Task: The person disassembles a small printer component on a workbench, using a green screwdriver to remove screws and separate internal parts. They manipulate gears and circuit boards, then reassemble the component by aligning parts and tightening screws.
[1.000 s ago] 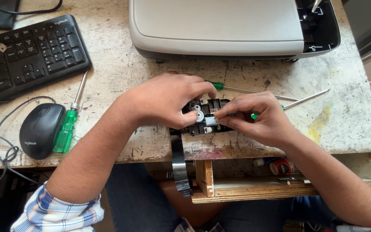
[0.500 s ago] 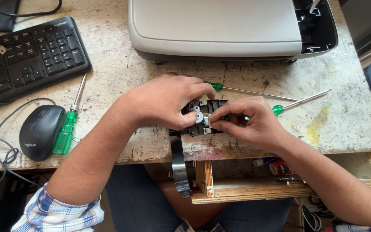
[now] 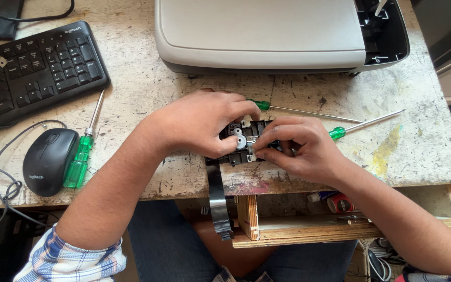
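Black plastic mechanism (image 3: 246, 142) with white gear resting at the worn table (image 3: 131, 89) front edge, left hand (image 3: 204, 122) gripping it, right hand (image 3: 301, 149) pinching its right side, black ribbon cable (image 3: 218, 201) hanging below.

Black plastic part (image 3: 246, 141) — glossy ribbon (image 3: 218, 201); rough, stained tabletop (image 3: 147, 89).

Ahead of the grip: grey printer (image 3: 267, 31) walls off the bench (image 3: 147, 83) rear; two green-handled screwdrivers (image 3: 298, 111) cross the gap between; leftward bare strip, then a third screwdriver (image 3: 82, 151), mouse (image 3: 48, 161), keyboard (image 3: 37, 70); rightward bench open to edge.
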